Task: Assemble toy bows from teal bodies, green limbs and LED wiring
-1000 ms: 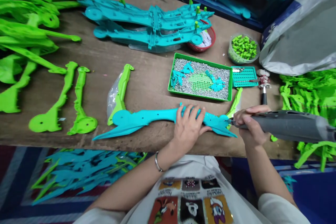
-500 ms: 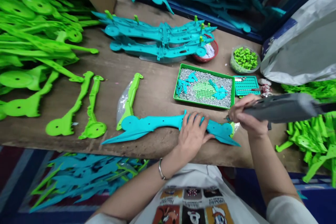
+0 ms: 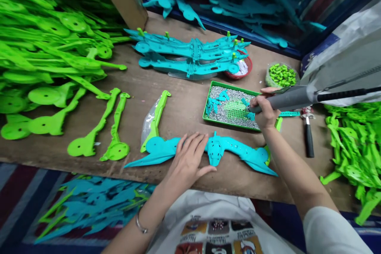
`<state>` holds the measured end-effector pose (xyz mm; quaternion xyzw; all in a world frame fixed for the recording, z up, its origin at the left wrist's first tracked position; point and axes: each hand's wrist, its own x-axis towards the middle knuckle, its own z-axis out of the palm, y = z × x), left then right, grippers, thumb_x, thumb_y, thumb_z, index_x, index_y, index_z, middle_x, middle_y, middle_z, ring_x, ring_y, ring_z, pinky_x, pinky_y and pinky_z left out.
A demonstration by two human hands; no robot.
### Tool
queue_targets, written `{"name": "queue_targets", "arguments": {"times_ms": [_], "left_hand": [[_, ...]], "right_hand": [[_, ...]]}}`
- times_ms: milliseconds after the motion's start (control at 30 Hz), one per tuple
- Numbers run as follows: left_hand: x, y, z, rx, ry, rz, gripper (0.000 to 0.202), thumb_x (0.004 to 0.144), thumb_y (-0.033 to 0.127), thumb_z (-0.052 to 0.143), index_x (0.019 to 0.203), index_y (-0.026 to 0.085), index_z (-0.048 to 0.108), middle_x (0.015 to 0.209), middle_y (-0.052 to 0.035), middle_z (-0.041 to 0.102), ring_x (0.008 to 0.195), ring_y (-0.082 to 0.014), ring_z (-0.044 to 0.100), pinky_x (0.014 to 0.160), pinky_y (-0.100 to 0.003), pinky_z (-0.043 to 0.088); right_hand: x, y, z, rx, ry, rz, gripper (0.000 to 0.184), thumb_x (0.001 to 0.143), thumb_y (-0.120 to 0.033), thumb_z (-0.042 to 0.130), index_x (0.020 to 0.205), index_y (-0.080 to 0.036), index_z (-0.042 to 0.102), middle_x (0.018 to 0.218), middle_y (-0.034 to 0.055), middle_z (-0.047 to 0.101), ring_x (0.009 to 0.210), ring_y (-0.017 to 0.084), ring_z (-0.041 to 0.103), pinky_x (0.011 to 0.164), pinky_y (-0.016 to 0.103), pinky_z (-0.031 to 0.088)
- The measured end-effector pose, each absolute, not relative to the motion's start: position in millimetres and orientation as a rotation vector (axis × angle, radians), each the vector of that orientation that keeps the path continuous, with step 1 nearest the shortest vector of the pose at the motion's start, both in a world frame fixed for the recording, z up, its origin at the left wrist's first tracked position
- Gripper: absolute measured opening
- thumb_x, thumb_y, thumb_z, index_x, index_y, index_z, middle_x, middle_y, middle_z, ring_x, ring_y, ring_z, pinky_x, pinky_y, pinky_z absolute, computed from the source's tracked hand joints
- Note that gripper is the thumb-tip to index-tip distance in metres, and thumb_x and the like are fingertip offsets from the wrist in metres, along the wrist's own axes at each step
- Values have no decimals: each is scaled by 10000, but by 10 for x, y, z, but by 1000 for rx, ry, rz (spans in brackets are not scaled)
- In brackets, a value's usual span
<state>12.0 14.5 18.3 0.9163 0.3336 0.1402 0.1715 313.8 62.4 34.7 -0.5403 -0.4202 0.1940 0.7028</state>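
A turquoise plastic toy crossbow-like bow piece [image 3: 241, 147] lies across the front of the table, its middle block showing several small holes. My left hand [image 3: 192, 152] rests flat on its left half with the fingers stretched out. In my right hand [image 3: 266, 108] is a grey electric screwdriver [image 3: 290, 98], its tip pointing left over the green tray [image 3: 208, 118]. Silver screws [image 3: 218, 92] fill the tray, with small turquoise plastic pieces [image 3: 223, 95] on top. A lime-green arm piece [image 3: 157, 121] in clear film touches the bow's left end.
Lime-green parts pile up at left [image 3: 44, 59] and right [image 3: 351, 143]. Turquoise assemblies [image 3: 190, 53] lie at the back near a red basket [image 3: 249, 65] and a tub of green pegs [image 3: 282, 74]. A black-handled hammer [image 3: 308, 139] lies right of the tray.
My right hand has carried the screwdriver from the bow's right end up and left to the screw tray. My left hand has slid left along the bow, uncovering its middle block.
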Motion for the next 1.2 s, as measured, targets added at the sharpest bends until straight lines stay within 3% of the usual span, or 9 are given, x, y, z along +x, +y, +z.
{"name": "queue_targets", "arguments": {"times_ms": [267, 533, 667, 800, 867, 1000, 1200], "left_hand": [[170, 152, 190, 2590, 931, 428, 889, 778, 519, 823, 1483, 130, 447, 1416, -207, 591, 1363, -371, 519, 1197, -588, 313], [412, 75, 170, 2551, 886, 414, 958, 718, 502, 872, 1475, 112, 434, 1400, -211, 592, 1342, -362, 539, 1186, -580, 356], [577, 6, 128, 2572, 852, 458, 1035, 729, 548, 849, 1523, 81, 377, 1481, -240, 523, 1436, -379, 449, 1202, -565, 354], [610, -73, 168, 2609, 969, 515, 1076, 734, 703, 761, 1514, 51, 410, 1511, -273, 489, 1489, -444, 347, 1231, -667, 219], [601, -100, 187, 2603, 1051, 508, 1020, 759, 731, 718, 1477, 50, 468, 1449, -266, 554, 1452, -446, 400, 1227, -697, 170], [593, -112, 171, 2579, 1087, 496, 981, 777, 749, 685, 1447, 54, 511, 1372, -247, 616, 1359, -410, 506, 1219, -670, 206], [597, -107, 145, 2571, 1087, 506, 950, 779, 768, 665, 1423, 81, 542, 1374, -218, 624, 1337, -377, 524, 1229, -617, 208]], "right_hand": [[3141, 682, 297, -1207, -923, 471, 335, 780, -457, 738, 944, -239, 545, 568, -83, 554, 472, 134, 536, 532, 302, 480], [3124, 721, 306, -1176, -929, 484, 295, 759, -404, 752, 899, -239, 551, 546, -83, 554, 449, 129, 528, 506, 292, 465], [3122, 746, 317, -1176, -945, 507, 300, 757, -412, 755, 899, -243, 553, 536, -87, 539, 442, 133, 529, 501, 297, 461], [3073, 674, 491, -1144, -938, 465, 270, 778, -381, 744, 942, -244, 578, 556, -80, 559, 446, 130, 521, 515, 305, 478], [2995, 573, 632, -1103, -927, 470, 250, 786, -372, 735, 949, -249, 590, 558, -78, 548, 449, 131, 519, 510, 307, 479], [2722, 270, 856, -1037, -951, 646, 221, 799, -348, 734, 953, -264, 599, 543, -81, 534, 438, 133, 506, 492, 312, 469], [2390, -65, 756, -987, -1020, 889, 221, 842, -301, 712, 1033, -277, 605, 578, -72, 591, 457, 145, 544, 488, 313, 480]]}}
